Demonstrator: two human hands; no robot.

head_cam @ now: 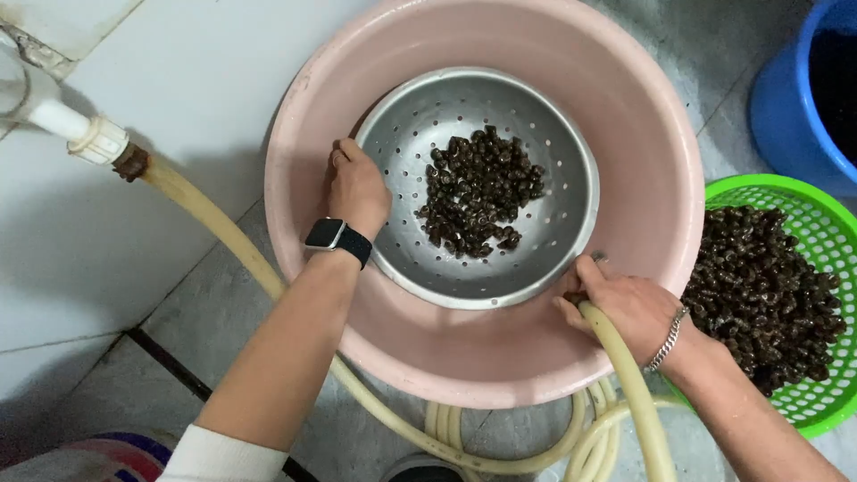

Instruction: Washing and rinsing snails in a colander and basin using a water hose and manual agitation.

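A perforated metal colander (536,241) sits tilted inside a big pink plastic basin (643,134). A heap of small dark snails (478,189) lies in the colander. My left hand (357,187), with a dark watch on the wrist, grips the colander's left rim. My right hand (620,299), wearing a chain bracelet, holds the end of a pale yellow hose (629,375) at the colander's lower right rim, inside the basin.
A green mesh basket (826,393) full of dark snails stands at the right. A blue bucket (786,107) is behind it. The hose coils on the grey floor below the basin and runs up to a white tap fitting (94,138) on the tiled wall.
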